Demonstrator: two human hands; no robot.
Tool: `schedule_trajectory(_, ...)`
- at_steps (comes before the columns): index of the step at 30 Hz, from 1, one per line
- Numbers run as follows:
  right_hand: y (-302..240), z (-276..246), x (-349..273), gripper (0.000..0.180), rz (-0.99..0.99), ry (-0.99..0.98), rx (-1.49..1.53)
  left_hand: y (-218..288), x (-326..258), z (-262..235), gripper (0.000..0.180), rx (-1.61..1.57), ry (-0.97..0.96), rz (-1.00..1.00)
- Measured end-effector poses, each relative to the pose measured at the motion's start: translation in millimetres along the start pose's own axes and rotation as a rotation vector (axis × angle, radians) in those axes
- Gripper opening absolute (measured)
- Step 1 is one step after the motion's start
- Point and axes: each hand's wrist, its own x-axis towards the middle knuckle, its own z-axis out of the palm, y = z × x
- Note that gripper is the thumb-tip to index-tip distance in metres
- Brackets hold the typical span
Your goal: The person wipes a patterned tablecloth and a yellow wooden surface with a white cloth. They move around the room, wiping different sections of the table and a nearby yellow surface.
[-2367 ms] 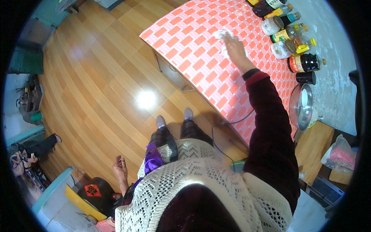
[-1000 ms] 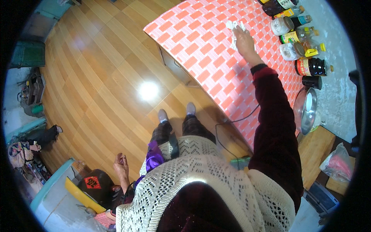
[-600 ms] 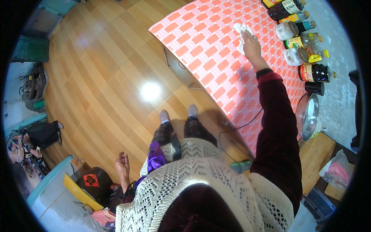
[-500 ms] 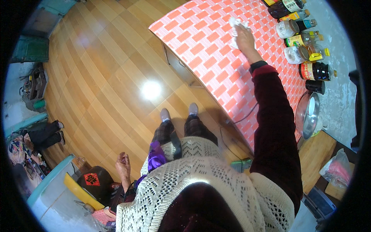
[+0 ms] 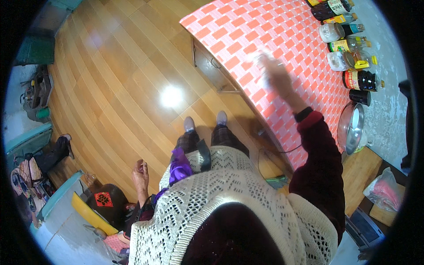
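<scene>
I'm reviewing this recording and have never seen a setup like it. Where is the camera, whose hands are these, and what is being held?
There is no machine here, only a person's two bare hands. The view comes from the left of two wide fisheye cameras worn on that person's head, looking down, so straight edges bend toward the rim. The picture's left is the person's left, and the cream knitted vest at the bottom is the wearer's own.

The right hand holds a white cloth over a red-and-white brick-patterned tablecloth; blur hides the exact grip. The left hand hangs beside the body with nothing visible in it. Along the tablecloth's right side are bottles and jars and a metal basin.
</scene>
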Motion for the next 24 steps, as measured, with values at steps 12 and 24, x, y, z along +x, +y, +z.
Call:
schedule_trajectory(12,-30.7,62.6,131.7,0.053,0.014,0.196,-0.031,-30.5,5.3,-11.8,0.030,-0.062,-0.003,-0.020)
schedule_trajectory(24,-88.5,10.1,-17.4,0.057,0.130,0.094,-0.014,-25.0,58.4,-20.7,0.036,-0.023,-0.093,0.171)
